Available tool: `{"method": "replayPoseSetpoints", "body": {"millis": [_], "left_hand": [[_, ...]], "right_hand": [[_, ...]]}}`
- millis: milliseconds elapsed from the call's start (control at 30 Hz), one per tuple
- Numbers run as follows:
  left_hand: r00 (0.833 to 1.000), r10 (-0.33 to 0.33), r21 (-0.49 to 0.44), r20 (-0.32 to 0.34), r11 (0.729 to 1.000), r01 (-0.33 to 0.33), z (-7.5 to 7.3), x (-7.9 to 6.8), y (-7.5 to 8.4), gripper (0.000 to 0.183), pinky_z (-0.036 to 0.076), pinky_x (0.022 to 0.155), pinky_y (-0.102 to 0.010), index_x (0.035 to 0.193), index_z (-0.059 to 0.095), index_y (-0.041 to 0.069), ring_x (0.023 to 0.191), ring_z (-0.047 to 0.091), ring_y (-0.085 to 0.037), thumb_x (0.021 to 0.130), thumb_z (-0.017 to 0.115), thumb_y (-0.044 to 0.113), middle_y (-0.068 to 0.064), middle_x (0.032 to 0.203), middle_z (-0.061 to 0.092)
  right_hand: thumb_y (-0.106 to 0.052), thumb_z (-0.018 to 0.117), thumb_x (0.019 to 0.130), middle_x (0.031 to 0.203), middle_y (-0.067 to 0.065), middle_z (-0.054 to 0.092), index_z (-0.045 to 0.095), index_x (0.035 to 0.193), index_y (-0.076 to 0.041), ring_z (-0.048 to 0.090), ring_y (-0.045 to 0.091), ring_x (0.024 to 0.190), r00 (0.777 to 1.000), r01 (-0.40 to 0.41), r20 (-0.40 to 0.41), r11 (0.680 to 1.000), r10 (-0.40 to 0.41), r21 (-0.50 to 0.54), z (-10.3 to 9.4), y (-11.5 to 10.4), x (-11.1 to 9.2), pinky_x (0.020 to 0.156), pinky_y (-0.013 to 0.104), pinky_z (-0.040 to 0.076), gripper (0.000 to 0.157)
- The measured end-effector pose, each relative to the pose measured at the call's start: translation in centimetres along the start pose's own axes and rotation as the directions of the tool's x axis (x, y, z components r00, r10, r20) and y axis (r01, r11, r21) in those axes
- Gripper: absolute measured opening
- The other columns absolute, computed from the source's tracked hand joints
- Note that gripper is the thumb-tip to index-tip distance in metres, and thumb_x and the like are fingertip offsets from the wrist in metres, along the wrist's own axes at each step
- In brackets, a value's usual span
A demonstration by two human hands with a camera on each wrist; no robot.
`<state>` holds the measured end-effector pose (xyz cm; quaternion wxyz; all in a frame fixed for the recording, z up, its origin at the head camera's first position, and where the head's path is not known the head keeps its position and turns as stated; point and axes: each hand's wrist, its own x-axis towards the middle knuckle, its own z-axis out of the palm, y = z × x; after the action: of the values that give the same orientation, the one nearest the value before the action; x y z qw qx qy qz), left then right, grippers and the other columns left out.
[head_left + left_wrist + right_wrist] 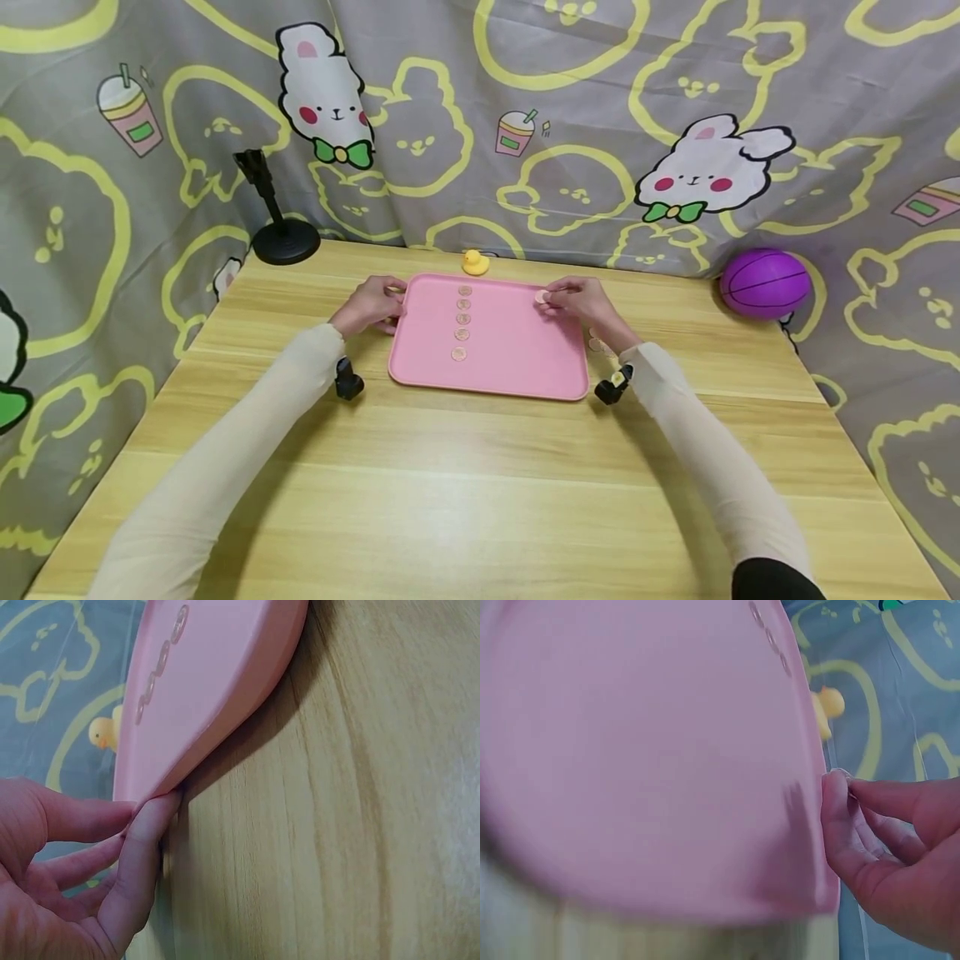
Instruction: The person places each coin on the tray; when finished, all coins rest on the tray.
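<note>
We saw the left hand [371, 304] pinching the rim of the pink tray [517, 362], which lay on the surface [450, 500], probably to steady it; the right hand [582, 300] pinched one small disc [541, 297] over the tray's far right; five discs [463, 319] lay spaced in a line, perhaps for order; the left wrist view clarified the thumb-and-finger grip; only the head view showed loose discs [596, 342] beside the tray.
</note>
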<state>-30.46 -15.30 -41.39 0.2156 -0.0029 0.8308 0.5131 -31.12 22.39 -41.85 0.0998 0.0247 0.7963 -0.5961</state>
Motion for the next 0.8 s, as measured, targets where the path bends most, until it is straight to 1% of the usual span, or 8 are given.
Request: {"method": "replayPoseSetpoints", "body": {"millis": [133, 300, 367, 533, 600, 667, 800], "left_hand": [[1.000, 0.001, -0.004, -0.004, 1.000, -0.001, -0.1, -0.3, 0.1, 0.061, 0.065, 0.071, -0.030, 0.156, 0.040, -0.003, 0.100, 0.066, -0.029, 0.097, 0.056, -0.006, -0.028, 0.135, 0.057], [1.000, 0.005, -0.007, -0.009, 1.000, -0.005, 0.1, -0.4, 0.2, 0.060, 0.065, 0.068, -0.028, 0.155, 0.042, -0.003, 0.095, 0.067, -0.026, 0.097, 0.056, -0.006, -0.028, 0.136, 0.058], [1.000, 0.014, -0.010, -0.004, 1.000, -0.014, 0.2, -0.1, 0.1, 0.060, 0.064, 0.067, -0.028, 0.155, 0.042, -0.004, 0.094, 0.067, -0.025, 0.097, 0.057, -0.006, -0.028, 0.136, 0.057], [1.000, 0.018, -0.008, -0.008, 1.000, -0.018, 0.1, 0.0, -0.1, 0.059, 0.064, 0.066, -0.028, 0.154, 0.044, -0.004, 0.092, 0.067, -0.024, 0.097, 0.057, -0.005, -0.028, 0.135, 0.058], [1.000, 0.013, -0.007, -0.014, 1.000, -0.013, 0.0, -0.1, -0.2, 0.058, 0.064, 0.066, -0.028, 0.154, 0.044, -0.004, 0.092, 0.067, -0.024, 0.097, 0.057, -0.005, -0.027, 0.134, 0.059], [1.000, 0.015, -0.005, -0.013, 1.000, -0.015, 0.0, -0.1, -0.3, 0.058, 0.065, 0.067, -0.029, 0.154, 0.044, -0.004, 0.092, 0.067, -0.025, 0.097, 0.057, -0.005, -0.028, 0.133, 0.059], [1.000, 0.017, -0.012, -0.013, 1.000, -0.017, 0.0, -0.2, -0.2, 0.059, 0.065, 0.068, -0.029, 0.154, 0.043, -0.004, 0.091, 0.068, -0.025, 0.096, 0.057, -0.005, -0.029, 0.134, 0.059]], "right_hand": [[0.000, 0.069, 0.099, 0.104, 0.026, 0.076, 0.064, 0.124, 0.017, 0.078, 0.016, 0.075, 0.999, -0.020, 0.034, 0.998, 0.018, 0.052, 2.0, -0.5, 1.0, 0.083, 0.034, 0.065, 0.031], [0.001, 0.070, 0.098, 0.097, 0.023, 0.078, 0.063, 0.123, 0.019, 0.077, 0.016, 0.069, 0.998, -0.039, 0.046, 0.995, 0.034, 0.095, 4.2, -0.8, 2.0, 0.079, 0.033, 0.065, 0.032], [0.001, 0.070, 0.098, 0.100, 0.025, 0.077, 0.064, 0.122, 0.019, 0.077, 0.015, 0.069, 0.998, -0.046, 0.043, 0.994, 0.041, 0.103, 4.9, -0.8, 2.2, 0.078, 0.032, 0.065, 0.031], [0.005, 0.066, 0.098, 0.115, 0.035, 0.069, 0.063, 0.122, 0.021, 0.077, 0.016, 0.070, 0.997, -0.055, 0.057, 0.985, 0.047, 0.165, 6.8, -0.9, 2.6, 0.079, 0.033, 0.065, 0.029], [0.006, 0.067, 0.098, 0.114, 0.036, 0.069, 0.064, 0.120, 0.022, 0.076, 0.014, 0.066, 0.999, -0.042, 0.038, 0.987, 0.036, 0.155, 7.5, -1.0, 2.9, 0.077, 0.032, 0.065, 0.027], [0.005, 0.070, 0.097, 0.110, 0.034, 0.071, 0.066, 0.117, 0.020, 0.074, 0.012, 0.062, 0.999, -0.033, 0.009, 0.992, 0.032, 0.124, 8.1, -1.1, 3.2, 0.072, 0.029, 0.065, 0.026], [0.002, 0.073, 0.095, 0.099, 0.030, 0.076, 0.069, 0.111, 0.018, 0.070, 0.010, 0.056, 0.999, -0.007, -0.046, 1.000, 0.008, 0.021, 8.9, -1.2, 3.4, 0.063, 0.025, 0.064, 0.023]]}}
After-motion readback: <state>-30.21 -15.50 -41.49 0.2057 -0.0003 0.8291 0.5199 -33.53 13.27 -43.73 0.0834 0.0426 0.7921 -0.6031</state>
